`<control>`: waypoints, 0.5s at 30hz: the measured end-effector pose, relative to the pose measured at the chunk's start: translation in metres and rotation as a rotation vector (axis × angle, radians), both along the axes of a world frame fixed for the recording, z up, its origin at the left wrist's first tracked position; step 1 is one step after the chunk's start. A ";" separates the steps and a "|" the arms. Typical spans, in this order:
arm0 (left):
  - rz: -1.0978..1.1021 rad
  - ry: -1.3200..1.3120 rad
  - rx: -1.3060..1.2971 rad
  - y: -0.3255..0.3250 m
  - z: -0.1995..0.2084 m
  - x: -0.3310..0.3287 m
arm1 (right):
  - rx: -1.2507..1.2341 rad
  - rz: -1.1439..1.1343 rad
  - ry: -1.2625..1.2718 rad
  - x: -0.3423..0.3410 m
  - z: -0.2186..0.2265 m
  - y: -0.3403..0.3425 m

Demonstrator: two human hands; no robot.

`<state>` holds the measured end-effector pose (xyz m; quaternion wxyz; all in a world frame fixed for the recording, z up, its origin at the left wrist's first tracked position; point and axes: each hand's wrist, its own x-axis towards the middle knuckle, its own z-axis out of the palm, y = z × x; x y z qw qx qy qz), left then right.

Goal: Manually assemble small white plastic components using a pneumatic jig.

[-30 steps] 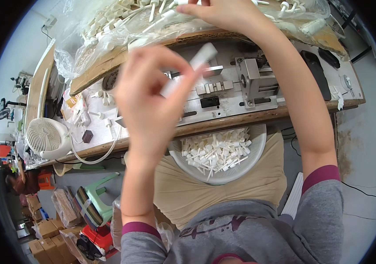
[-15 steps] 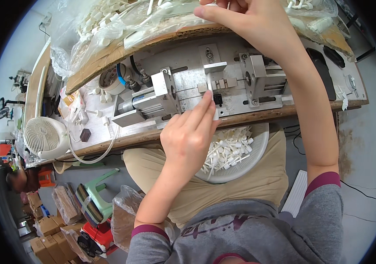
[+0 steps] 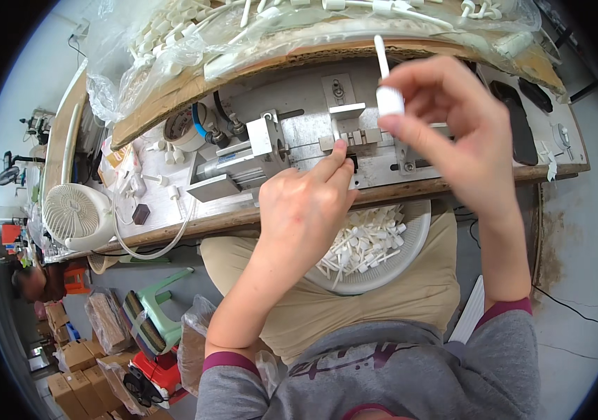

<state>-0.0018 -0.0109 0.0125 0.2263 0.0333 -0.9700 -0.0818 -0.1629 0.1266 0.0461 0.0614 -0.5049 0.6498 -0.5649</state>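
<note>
Head view: the right hand point(image 3: 453, 122) has its grip clamped on a capped stick point(image 3: 390, 103), thumb and fingers pinching the white cap, the thin stem pointing up and away. Hand and capped stick are in the air over the counter point(image 3: 566, 155). The left hand point(image 3: 302, 210) lays a fingertip on a white rod point(image 3: 336, 129) at the notched block point(image 3: 363, 137); its thumb is hidden, so I cannot tell whether that grip is together or apart. Just beyond the block stands a metal plate point(image 3: 347, 111); to its left is a cylinder point(image 3: 232, 164), with a tape roll point(image 3: 181, 133) behind. Below the counter's front edge, a basin point(image 3: 421, 236) full of white pieces point(image 3: 367, 245) rests at the person's lap. Farther out are a fan point(image 3: 78, 217) at left, a phone point(image 3: 521, 133) at right, and cardboard point(image 3: 162, 112) bearing more white pieces and clear plastic point(image 3: 106, 94).
</note>
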 end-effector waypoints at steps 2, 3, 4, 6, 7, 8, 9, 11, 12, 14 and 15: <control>-0.050 -0.102 0.030 -0.009 0.016 0.001 | -0.006 -0.022 0.173 0.009 -0.011 0.008; -0.039 -0.133 0.234 -0.016 0.026 0.002 | -0.014 -0.068 0.274 0.016 -0.018 0.012; -0.010 -0.027 0.257 -0.025 0.037 -0.002 | 0.000 -0.089 0.383 0.023 -0.024 0.015; 0.081 0.178 0.233 -0.048 0.057 -0.020 | 0.050 -0.102 0.485 0.036 -0.036 0.019; 0.072 0.347 0.151 -0.062 0.066 -0.033 | 0.063 -0.096 0.509 0.042 -0.042 0.018; 0.141 0.295 0.122 -0.078 0.075 -0.051 | 0.107 -0.080 0.533 0.047 -0.046 0.018; 0.095 0.305 0.060 -0.090 0.081 -0.071 | 0.179 -0.069 0.573 0.050 -0.051 0.015; -0.049 0.334 -0.067 -0.109 0.087 -0.102 | 0.258 -0.066 0.674 0.056 -0.057 0.009; -0.020 0.268 -0.072 -0.114 0.086 -0.115 | 0.304 -0.063 0.731 0.057 -0.058 0.006; 0.032 0.128 -0.077 -0.118 0.083 -0.134 | 0.416 -0.074 0.827 0.058 -0.058 0.001; 0.066 0.075 -0.038 -0.119 0.082 -0.138 | 0.461 -0.055 0.866 0.059 -0.056 -0.001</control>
